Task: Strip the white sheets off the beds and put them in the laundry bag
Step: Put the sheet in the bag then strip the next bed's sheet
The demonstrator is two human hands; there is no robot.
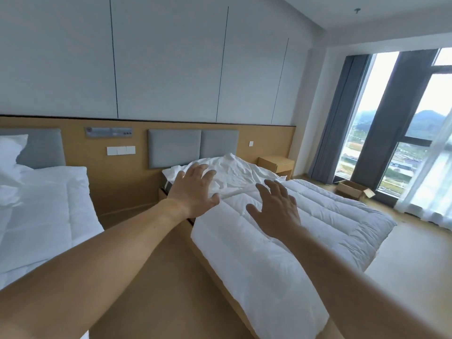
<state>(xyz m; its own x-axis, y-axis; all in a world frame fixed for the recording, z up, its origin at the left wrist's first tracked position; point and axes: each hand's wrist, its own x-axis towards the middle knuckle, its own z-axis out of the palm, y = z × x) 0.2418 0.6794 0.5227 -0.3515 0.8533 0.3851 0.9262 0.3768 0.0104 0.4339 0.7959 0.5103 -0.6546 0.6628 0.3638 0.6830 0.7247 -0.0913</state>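
The white sheet [234, 172] lies crumpled and partly pulled up at the head end of the right-hand bed [220, 285], bunched into a low peak just below the grey headboard pads [193, 146]. Its long axis runs with the bed, from the headboard toward the camera. A white quilted duvet [281, 241] covers the rest of that mattress, its upper edge overlapping the sheet and its near end hanging over the foot.

The left hand [193, 192] is stretched forward over the near corner of the sheet, grip wide open, fingers spread, holding nothing; whether the palm touches the cloth cannot be told. The right hand [276, 209] is over the upper part of the duvet, grip likewise wide open and empty, fingers splayed.

A second bed [41, 216] with white bedding and a pillow [11, 148] stands to the left, well apart across a strip of floor. A wooden nightstand [277, 165] stands beside the right bed. An open cardboard box [354, 189] sits on the floor near the window and grey curtains [337, 118].
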